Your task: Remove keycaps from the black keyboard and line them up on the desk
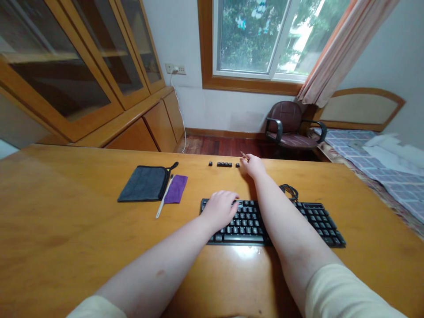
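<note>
My left hand [220, 210] lies over the upper left part of a black keyboard [243, 238], fingers stretched out and palm down. My right hand [253, 166] reaches across the keyboard to the desk's far edge. It is closed on a small thin tool [244, 155] that sticks out past the fingertips; its exact kind is too small to make out. Just left of those fingers sits a loose black keycap [237, 165]. Further left are a short row of keycaps [224, 164] and another single keycap [210, 163]. My right forearm hides part of the keyboard.
On the left of the wooden desk [66, 229] lie a folded dark grey cloth [142, 183], a toothbrush [161, 205] and a purple cloth [176, 189]. A coiled black cable [289, 192] is behind the keyboard. Beyond the desk stand an armchair [286, 119] and a bed [357, 145].
</note>
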Demonstrator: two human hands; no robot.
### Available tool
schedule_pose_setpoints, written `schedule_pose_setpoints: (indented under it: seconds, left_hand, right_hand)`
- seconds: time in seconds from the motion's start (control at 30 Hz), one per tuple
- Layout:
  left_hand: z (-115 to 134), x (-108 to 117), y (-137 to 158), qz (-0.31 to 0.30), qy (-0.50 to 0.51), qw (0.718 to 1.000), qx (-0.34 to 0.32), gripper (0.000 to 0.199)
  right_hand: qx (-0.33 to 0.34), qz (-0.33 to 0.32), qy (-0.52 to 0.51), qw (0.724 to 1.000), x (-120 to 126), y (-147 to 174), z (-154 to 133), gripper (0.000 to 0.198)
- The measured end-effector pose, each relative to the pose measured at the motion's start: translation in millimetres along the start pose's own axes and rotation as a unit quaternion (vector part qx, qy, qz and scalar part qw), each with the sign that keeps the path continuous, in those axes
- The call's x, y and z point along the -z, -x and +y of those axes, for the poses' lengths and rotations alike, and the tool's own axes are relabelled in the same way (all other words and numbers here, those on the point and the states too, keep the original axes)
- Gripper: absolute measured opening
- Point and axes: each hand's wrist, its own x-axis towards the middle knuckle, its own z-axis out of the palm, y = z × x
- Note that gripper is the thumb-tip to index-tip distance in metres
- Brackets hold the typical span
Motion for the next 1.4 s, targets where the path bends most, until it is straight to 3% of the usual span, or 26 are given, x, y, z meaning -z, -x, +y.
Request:
schedule_pose_setpoints:
  seconds: [0.13,0.3,0.43,0.63,0.8,0.93,1.07,1.2,1.4]
  left_hand:
    - [19,-2,10,-0.026,-0.115,0.991,-0.068,0.021]
    - [40,-13,26,0.0,-0.149,0.987,-0.056,0.04]
    - [36,-18,29,0.001,-0.15,0.988,-0.02,0.054]
    - [21,-15,23,-0.045,-0.115,0.992,0.01,0.062]
    - [21,-13,23,-0.053,-0.088,0.994,0.02,0.067]
    - [28,-18,28,-0.049,-0.088,0.994,0.041,0.07]
    - [34,-23,31,-0.045,-0.096,0.994,0.038,0.07]
    - [36,-25,30,-0.044,-0.092,0.994,0.044,0.069]
    - [40,-25,31,-0.046,-0.086,0.993,0.071,0.068]
  right_hand:
    - [-0.041,0.033,-0.029,0.998,8,-2,7,0.03]
    - [-0.062,0.064,-0.068,0.994,6,-3,-3,0.035]
    - [-0.022,0.07,-0.087,0.993,2,-1,-21,0.034]
    - [0.039,0.071,-0.085,0.993,9,7,-25,0.032]
    - [0.093,0.088,-0.096,0.987,26,14,-38,0.038]
    - [0.148,0.118,-0.17,0.967,48,31,-52,0.045]
    - [0.177,0.061,-0.251,0.95,63,70,-51,0.053]
    - [0.164,-0.082,-0.307,0.934,59,111,-37,0.046]
    - [0.182,-0.096,-0.21,0.956,50,118,-26,0.028]
